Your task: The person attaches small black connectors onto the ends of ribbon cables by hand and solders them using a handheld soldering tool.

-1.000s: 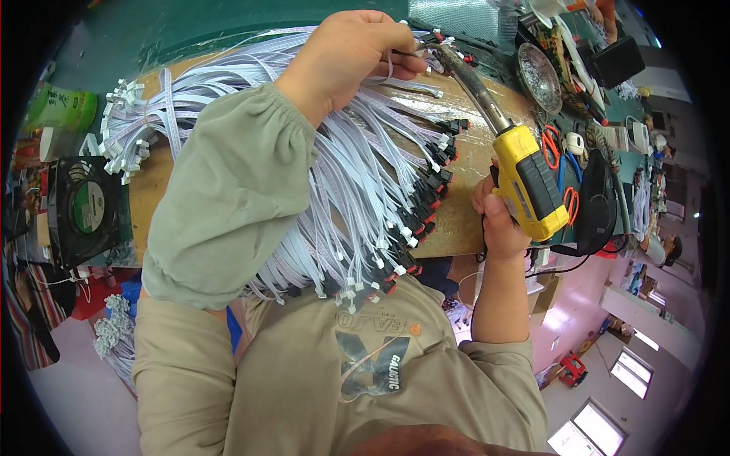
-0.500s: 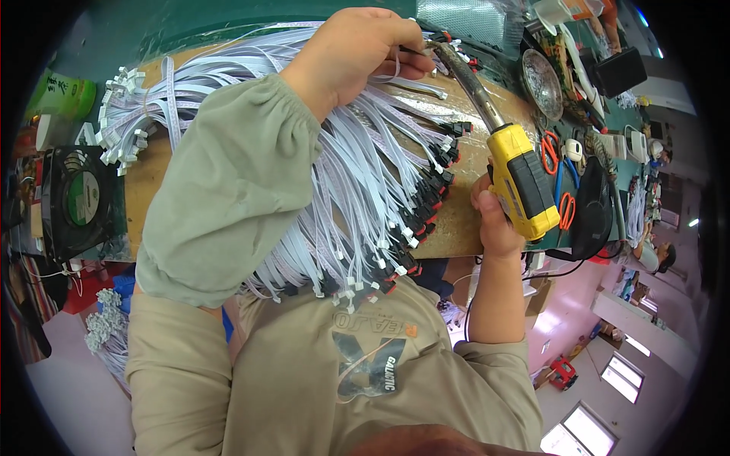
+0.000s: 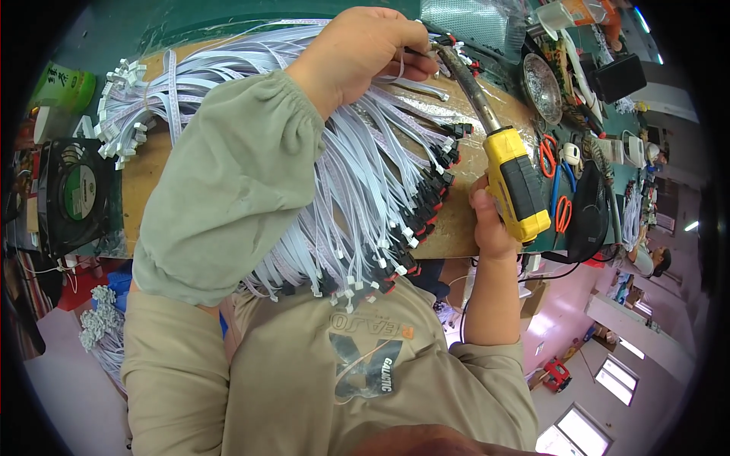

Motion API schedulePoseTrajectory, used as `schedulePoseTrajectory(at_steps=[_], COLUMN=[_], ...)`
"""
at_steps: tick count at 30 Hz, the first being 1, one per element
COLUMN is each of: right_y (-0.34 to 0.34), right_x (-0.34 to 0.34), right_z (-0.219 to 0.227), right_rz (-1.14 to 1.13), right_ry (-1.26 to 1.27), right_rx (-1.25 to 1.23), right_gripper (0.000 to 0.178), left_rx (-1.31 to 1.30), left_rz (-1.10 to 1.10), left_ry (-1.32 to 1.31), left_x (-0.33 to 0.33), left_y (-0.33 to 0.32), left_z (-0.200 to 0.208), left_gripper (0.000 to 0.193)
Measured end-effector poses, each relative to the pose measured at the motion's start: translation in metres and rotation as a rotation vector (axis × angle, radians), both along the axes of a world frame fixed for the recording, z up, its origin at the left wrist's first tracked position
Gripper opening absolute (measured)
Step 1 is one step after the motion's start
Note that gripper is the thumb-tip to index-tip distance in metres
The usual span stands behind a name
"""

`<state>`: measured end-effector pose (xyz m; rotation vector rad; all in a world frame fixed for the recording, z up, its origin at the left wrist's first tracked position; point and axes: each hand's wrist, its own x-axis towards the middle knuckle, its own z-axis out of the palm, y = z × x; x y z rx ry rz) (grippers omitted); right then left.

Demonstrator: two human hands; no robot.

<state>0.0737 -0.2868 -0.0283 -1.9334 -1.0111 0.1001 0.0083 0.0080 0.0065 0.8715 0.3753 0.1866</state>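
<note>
My right hand (image 3: pixel 493 224) is wrapped round the lower handle of a yellow-and-black heat gun (image 3: pixel 518 186). Its long metal barrel points up and left, and the bent dark tip ends beside the fingers of my left hand (image 3: pixel 372 55). Closed in a pinch, that hand holds a thin ribbon cable, whose end between the fingers looks dark and is mostly hidden. Beneath my left arm, a thick spread of white ribbon cables (image 3: pixel 342 182) lies on a brown board (image 3: pixel 456 239). Black-and-red connectors (image 3: pixel 437 190) tip many of them; white plugs (image 3: pixel 125 133) bunch at the left.
A black fan (image 3: pixel 76 194) stands at the left by a green container (image 3: pixel 67 90). To the right are a metal dish (image 3: pixel 541 90), orange-handled tools (image 3: pixel 547 156) and a black pouch (image 3: pixel 590 209). Another cable bundle (image 3: pixel 103 327) hangs lower left. A person (image 3: pixel 650 258) is far right.
My left hand has shifted slightly right with the cable. The heat gun's handle has moved a little left in my right hand, its tip staying by the left fingers.
</note>
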Motion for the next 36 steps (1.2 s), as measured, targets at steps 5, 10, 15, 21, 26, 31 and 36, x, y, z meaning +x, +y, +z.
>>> schedulePoseTrajectory(at_steps=[5,10,15,21,26,31,36], right_y=[0.004,0.011,0.016,0.016,0.012,0.013,0.012], right_x=[-0.002,-0.010,-0.018,-0.018,-0.017,-0.017,-0.018], right_z=[0.004,0.007,0.014,0.031,0.031,0.031,0.029], right_rz=[0.086,0.043,0.111,0.113,0.102,0.095,0.102], right_ry=[-0.065,0.199,0.368,0.560,0.564,0.566,0.600], right_rx=[-0.047,0.091,0.332,0.503,0.481,0.467,0.457], right_gripper=[0.021,0.040,0.056,0.063,0.062,0.062,0.062], left_rx=[0.021,0.206,0.207,0.237,0.242,0.305,0.311], left_rz=[-0.003,0.027,0.022,-0.009,-0.016,-0.022,-0.020], left_ry=[-0.015,-0.059,-0.070,-0.085,-0.094,-0.090,-0.113], left_x=[0.002,-0.002,-0.003,-0.002,-0.002,-0.001,0.000], left_y=[0.002,-0.005,-0.004,-0.004,-0.004,-0.005,-0.005], left_z=[-0.005,-0.003,0.000,-0.003,-0.003,-0.002,-0.002], left_gripper=[0.007,0.013,0.013,0.012,0.013,0.014,0.014])
